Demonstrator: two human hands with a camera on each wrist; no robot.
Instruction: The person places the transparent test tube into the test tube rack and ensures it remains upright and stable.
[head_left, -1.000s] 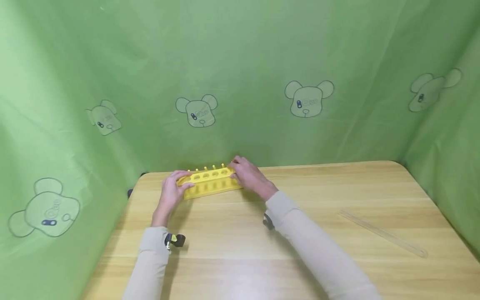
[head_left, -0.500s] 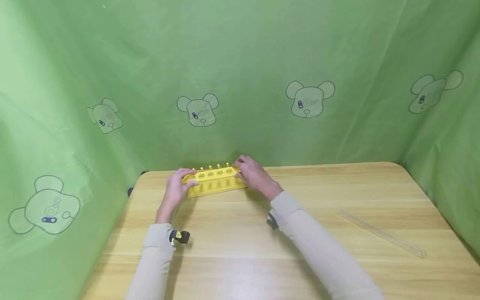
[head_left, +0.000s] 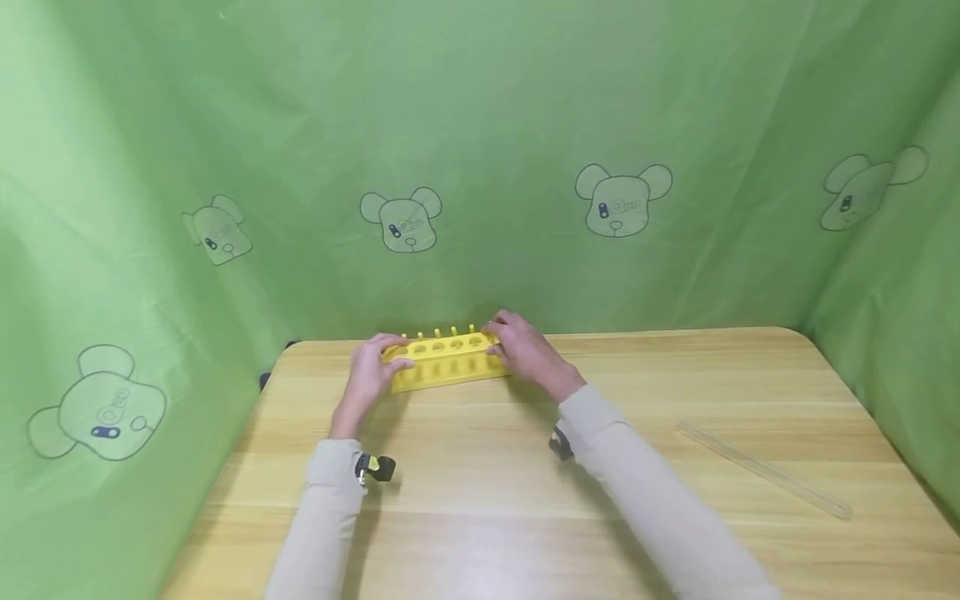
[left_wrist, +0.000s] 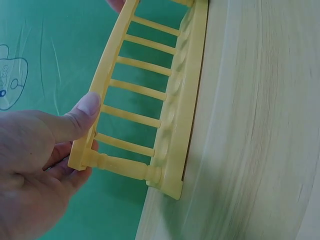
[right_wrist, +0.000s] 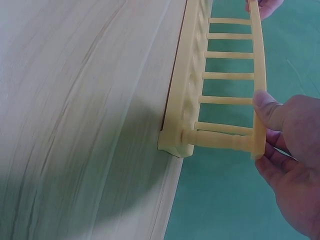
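Observation:
A yellow test tube rack (head_left: 448, 369) stands upright near the back edge of the table, its row of holes on top and several pegs along the rear. At its left end my left hand (head_left: 369, 369) grips the top plate, thumb in front and fingers behind. My right hand (head_left: 525, 348) holds the opposite end the same way. In the left wrist view the thumb (left_wrist: 89, 103) lies on the rack's upper rail, with posts running down to the base. The right wrist view has the other thumb (right_wrist: 263, 100) pressed on that rail, and the base close over the wood.
A clear transparent tube (head_left: 765, 471) lies slantwise on the right side of the wooden table (head_left: 480, 483). Green curtains (head_left: 510, 125) printed with bear heads rise behind the table and on both sides.
Both hands have shifted the rack a little to the right along the back of the table, their grip unchanged. The transparent tube has stayed put.

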